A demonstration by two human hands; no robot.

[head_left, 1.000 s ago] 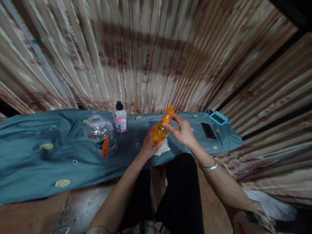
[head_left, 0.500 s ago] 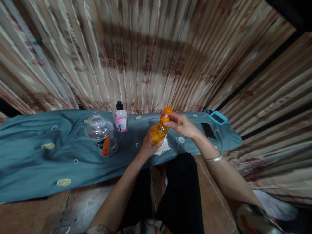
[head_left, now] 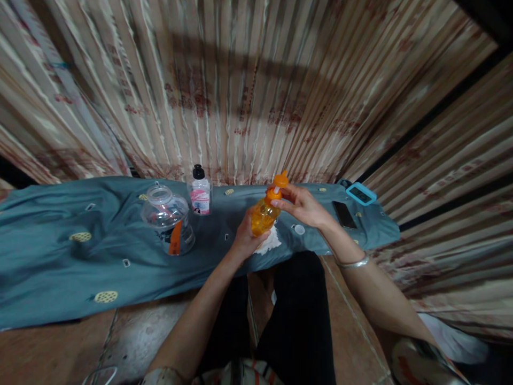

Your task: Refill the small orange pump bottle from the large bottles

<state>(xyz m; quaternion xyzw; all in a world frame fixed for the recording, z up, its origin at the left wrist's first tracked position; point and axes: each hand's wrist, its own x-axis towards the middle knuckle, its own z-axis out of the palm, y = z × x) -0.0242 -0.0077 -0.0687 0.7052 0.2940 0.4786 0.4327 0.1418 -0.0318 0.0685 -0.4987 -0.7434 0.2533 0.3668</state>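
My left hand (head_left: 245,235) is wrapped around a tilted bottle (head_left: 263,218). My right hand (head_left: 305,207) holds its orange collar (head_left: 273,195) between closely set fingers (head_left: 284,205).

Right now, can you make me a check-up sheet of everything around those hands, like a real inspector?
Surface: blue-green cloth with yellow prints, wrinkled in places.
Things in use: see-through yellow bottle with an orange top, held tilted.
Clutter: clear jar, black-capped bottle, crumpled white paper, small round disc, dark phone, blue-rimmed device.
Hands: left hand around the yellow bottle's body; right hand at its orange collar.
Cables: pale loop on the floor; can't tell if it is a cable.
Surroundings: pleated curtain behind and at the right, tiled floor below.
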